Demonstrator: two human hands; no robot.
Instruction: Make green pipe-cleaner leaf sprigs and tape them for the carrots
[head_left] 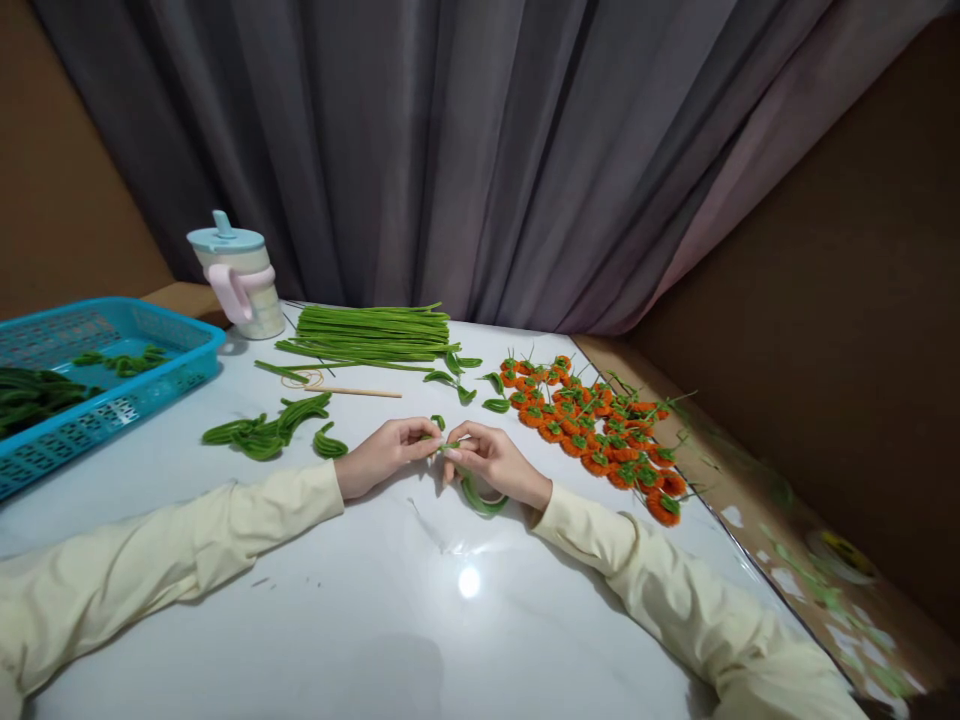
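Note:
Near the middle of the table, my left hand [388, 456] and my right hand [496, 463] meet fingertip to fingertip. Both are closed in a pinch on a small green pipe cleaner piece [448, 446], mostly hidden by the fingers. Just beyond the fingertips a bit of green fuzzy stem [438, 422] shows. Partly under my right hand lies a roll of green tape [484, 500]. Bent green pipe cleaner leaves [271, 428] lie in a pile left of my left hand, with a smaller bunch [328, 443] close to its wrist.
Straight green pipe cleaners [375, 335] are stacked at the back, before a thin wooden stick [352, 391]. Several orange fuzzy pieces with green tops [592, 425] stand at right. A blue basket [161, 385] and a lidded cup [259, 300] are at left; a grey curtain [420, 150] hangs behind.

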